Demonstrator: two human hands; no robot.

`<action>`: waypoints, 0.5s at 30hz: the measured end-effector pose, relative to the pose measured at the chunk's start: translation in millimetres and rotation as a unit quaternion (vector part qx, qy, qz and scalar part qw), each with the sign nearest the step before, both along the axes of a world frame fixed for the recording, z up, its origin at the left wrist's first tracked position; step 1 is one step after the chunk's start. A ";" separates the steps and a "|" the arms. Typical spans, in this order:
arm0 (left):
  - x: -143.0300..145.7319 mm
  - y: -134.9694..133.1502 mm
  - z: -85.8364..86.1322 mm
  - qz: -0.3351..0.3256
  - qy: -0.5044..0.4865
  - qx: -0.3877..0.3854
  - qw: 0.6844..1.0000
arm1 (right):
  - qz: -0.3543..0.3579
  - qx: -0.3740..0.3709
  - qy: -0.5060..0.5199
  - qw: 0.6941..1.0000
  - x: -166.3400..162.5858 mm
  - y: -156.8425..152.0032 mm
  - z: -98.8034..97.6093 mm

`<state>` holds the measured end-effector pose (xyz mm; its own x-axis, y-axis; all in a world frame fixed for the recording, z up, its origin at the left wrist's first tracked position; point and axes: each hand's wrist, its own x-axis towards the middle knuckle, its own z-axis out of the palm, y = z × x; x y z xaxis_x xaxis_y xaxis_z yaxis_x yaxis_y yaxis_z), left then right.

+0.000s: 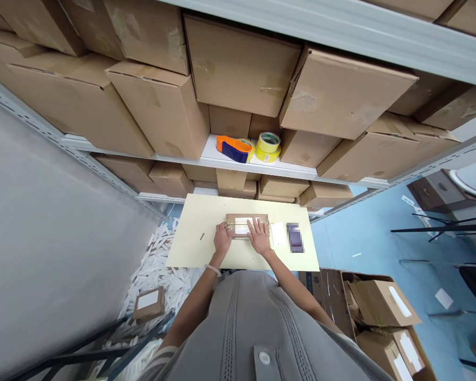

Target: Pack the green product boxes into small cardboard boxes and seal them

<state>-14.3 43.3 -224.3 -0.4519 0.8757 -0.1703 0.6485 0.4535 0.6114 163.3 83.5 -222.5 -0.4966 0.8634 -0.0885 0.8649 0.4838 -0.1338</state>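
Note:
A small cardboard box [230, 218] with clear tape over its ends lies on the pale yellow board [198, 211] in front of me. On its top is a white label [241, 226]. My right hand [259, 236] presses flat on the label and the box's right part, fingers spread. At the box's left end, my left hand [222, 238] grips the edge, its fingers curled against the side. Just right of the box lie a white paper slip [278, 234] and a dark, pixelated object [295, 237] whose kind I cannot make out.
Cardboard boxes [241, 63] crowd the shelves ahead. An orange and blue tape dispenser [235, 148] and yellow tape rolls [268, 147] sit on the middle shelf. White paper strips [154, 254] cover the floor at left. A large carton [333, 296] at lower right holds several labelled boxes.

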 end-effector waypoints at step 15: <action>44.7 7.6 5.8 -0.296 0.081 0.124 0.944 | -0.096 0.054 0.110 0.988 6.3 -2.5 -10.6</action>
